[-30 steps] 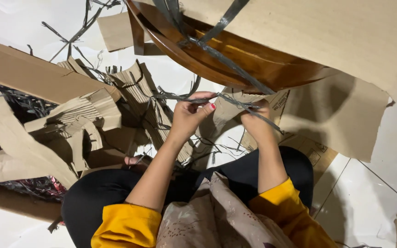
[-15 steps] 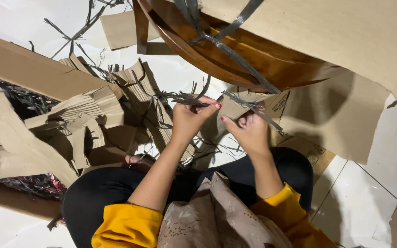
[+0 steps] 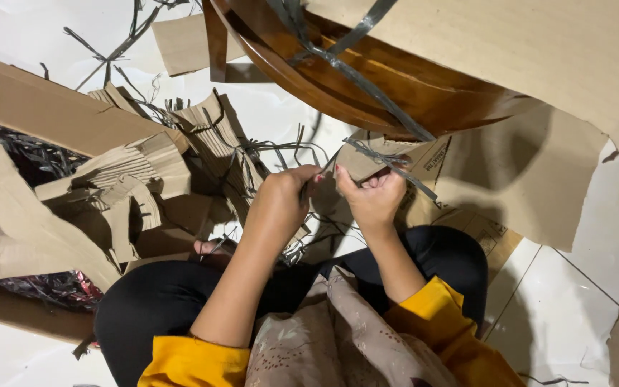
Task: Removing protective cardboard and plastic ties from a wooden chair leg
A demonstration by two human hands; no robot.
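Note:
My left hand (image 3: 286, 197) and my right hand (image 3: 372, 195) are close together in front of me, both pinching a dark grey plastic strap (image 3: 390, 163). The strap runs up and to the right over the rim of a round, glossy brown wooden piece (image 3: 367, 86) at the top. A tangle of frayed strap strands (image 3: 274, 152) hangs just above my left hand. Behind my right hand lies a piece of brown cardboard (image 3: 431, 161). My fingers hide where the strap passes between them.
Torn corrugated cardboard pieces (image 3: 123, 172) are piled at the left on a white tiled floor (image 3: 574, 301). A large cardboard sheet (image 3: 539, 64) covers the upper right. My legs in black trousers (image 3: 159, 301) are folded below. Loose strap bits (image 3: 109, 50) lie at the upper left.
My hands have come closer together and shifted slightly down. My right hand moved left toward my left hand, still on the strap.

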